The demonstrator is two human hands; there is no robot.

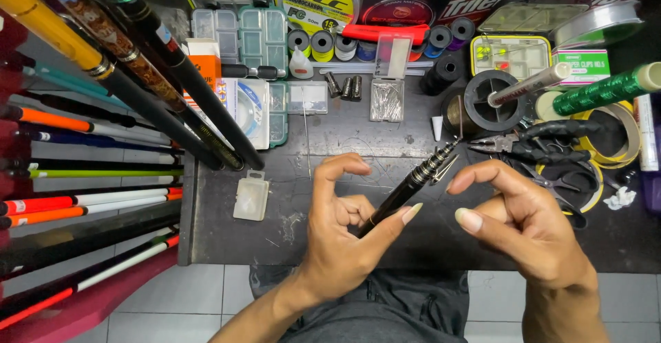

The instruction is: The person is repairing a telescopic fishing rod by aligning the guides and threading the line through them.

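A: Left hand [344, 229] status?
B: Clenched around the slim black telescopic rod section with metal rings [411, 186], held tilted above the dark worn workbench [330, 136].
A: Right hand [523, 222]?
B: Released, fingers curled, just beside the rod tip, holding nothing.
A: Surroundings?
B: Black-handled pliers [530, 147] lie near the right hand; a small clear plastic box [250, 196] lies left; coloured fishing rods [89, 171] lean further left.

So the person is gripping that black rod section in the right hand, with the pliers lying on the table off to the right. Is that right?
Not quite. The head view shows the left hand gripping the black rod section; the right hand hovers open beside its tip, and whether it touches is unclear. The pliers do lie on the table to the right.
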